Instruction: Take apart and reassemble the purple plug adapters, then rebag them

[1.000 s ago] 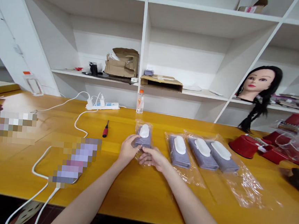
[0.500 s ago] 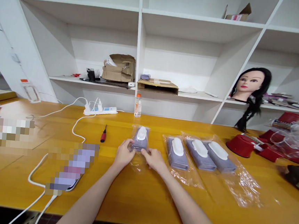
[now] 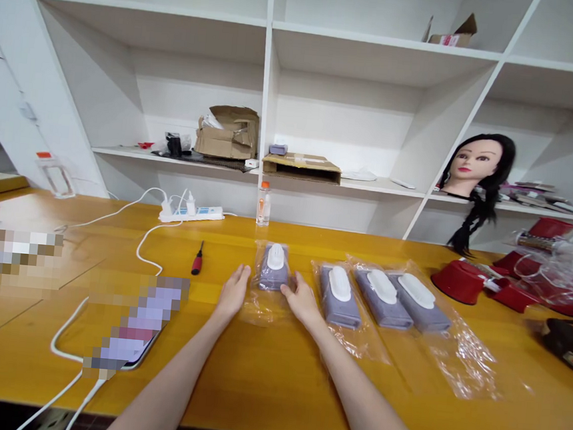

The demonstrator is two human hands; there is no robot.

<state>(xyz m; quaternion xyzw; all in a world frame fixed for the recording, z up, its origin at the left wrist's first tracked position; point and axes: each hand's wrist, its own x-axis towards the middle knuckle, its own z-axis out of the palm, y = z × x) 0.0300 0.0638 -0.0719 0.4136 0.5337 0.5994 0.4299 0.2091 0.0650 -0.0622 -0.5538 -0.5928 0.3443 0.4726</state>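
A grey-purple block-shaped pack (image 3: 273, 279) with a white oval piece (image 3: 276, 257) on top lies in a clear plastic bag on the table between my hands. To its left, apart from it, my left hand (image 3: 233, 292) is open and holds nothing. My right hand (image 3: 302, 299) rests at the pack's near right corner, thumb out against it and fingers apart. Further right lie three similar bagged packs, the nearest of them a pack (image 3: 342, 311) just beyond my right hand.
A red-handled screwdriver (image 3: 197, 262) and a phone on a white cable (image 3: 141, 323) are to the left. A power strip (image 3: 191, 214) and a clear bottle (image 3: 264, 205) stand at the back. Red parts (image 3: 456, 281) and a mannequin head (image 3: 475, 166) are at the right.
My left hand has let go of the pack and drawn away to the left. The pack has shifted slightly right, and my right hand stays by its corner.
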